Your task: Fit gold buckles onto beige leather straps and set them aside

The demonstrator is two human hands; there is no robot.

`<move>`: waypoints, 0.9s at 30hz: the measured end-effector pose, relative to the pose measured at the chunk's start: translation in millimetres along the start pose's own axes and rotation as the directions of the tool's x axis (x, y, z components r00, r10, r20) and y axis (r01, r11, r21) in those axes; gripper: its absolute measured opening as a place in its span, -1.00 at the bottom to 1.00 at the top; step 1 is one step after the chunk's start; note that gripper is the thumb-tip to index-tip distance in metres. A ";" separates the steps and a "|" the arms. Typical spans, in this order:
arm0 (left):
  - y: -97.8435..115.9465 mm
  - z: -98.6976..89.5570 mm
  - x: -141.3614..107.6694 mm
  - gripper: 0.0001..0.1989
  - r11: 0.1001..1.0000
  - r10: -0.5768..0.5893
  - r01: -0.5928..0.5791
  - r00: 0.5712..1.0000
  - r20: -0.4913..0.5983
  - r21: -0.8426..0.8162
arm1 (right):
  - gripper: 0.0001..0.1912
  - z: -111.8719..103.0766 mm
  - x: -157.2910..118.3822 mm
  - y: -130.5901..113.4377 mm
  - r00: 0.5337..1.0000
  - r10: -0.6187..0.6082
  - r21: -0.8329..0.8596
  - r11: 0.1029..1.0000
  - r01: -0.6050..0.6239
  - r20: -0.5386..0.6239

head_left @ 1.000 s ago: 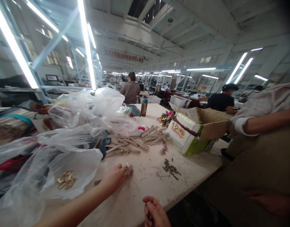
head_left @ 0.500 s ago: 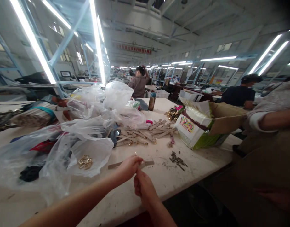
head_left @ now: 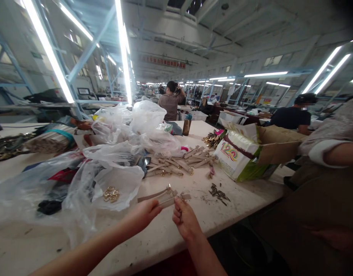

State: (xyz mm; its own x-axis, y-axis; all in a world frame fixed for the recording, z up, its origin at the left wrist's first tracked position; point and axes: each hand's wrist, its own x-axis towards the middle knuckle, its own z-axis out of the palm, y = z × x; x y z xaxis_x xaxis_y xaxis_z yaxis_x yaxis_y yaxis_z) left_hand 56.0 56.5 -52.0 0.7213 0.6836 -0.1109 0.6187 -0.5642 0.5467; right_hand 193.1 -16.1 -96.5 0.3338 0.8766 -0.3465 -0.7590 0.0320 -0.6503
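Note:
A beige strap (head_left: 166, 202) is stretched between my two hands above the table's front part. My left hand (head_left: 150, 209) is closed on its left end, and my right hand (head_left: 184, 215) pinches it at the right. Just behind lies another beige strap (head_left: 149, 196), with a small gold metal piece (head_left: 169, 186) standing near it. Gold metal rings (head_left: 111, 194) rest on a white plastic sheet to the left. Small dark strips (head_left: 219, 193) are scattered right of my hands. Behind is a pile of beige straps with metal fittings (head_left: 172, 165).
Clear plastic bags (head_left: 121, 138) crowd the table's left side. An open carton (head_left: 239, 153) stands at the right, near a bottle (head_left: 187, 125) and gold hardware (head_left: 212, 138). A person's sleeved arm (head_left: 331, 145) is close on the right; others sit farther back.
My hands have moved apart from being together, and the strap now shows between them. My left hand has shifted left and down, my right hand slightly right. The view has shifted a little.

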 end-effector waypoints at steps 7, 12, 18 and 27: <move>-37.1 6.3 23.2 -0.74 0.995 -0.072 0.078 0.992 -0.102 0.063 | -0.81 -2.2 12.7 -5.0 0.977 0.212 0.165 0.964 -0.206 -0.018; -43.9 11.2 20.1 -0.78 0.996 -0.048 0.058 0.989 -0.137 0.071 | -0.74 -21.5 9.5 -10.9 0.950 0.302 0.291 0.919 -0.268 -0.079; 2.8 16.3 6.9 -0.71 0.786 -0.098 -0.023 0.982 -0.161 -0.618 | -0.75 0.9 2.1 -28.5 0.978 0.185 0.327 0.934 -0.144 -0.097; 58.8 51.1 40.0 -0.70 -0.671 -0.235 0.175 0.871 0.431 -0.720 | -0.54 22.2 -8.5 2.7 0.819 -0.546 -0.635 0.573 0.519 0.177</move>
State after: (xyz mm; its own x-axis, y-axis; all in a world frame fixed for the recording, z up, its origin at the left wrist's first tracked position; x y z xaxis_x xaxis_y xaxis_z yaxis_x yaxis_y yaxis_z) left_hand 137.1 27.0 -66.8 0.6168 0.5285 -0.5833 -0.5130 0.8320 0.2113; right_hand 175.8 -12.8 -80.3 0.5887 0.7855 0.1908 0.0934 0.1684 -0.9813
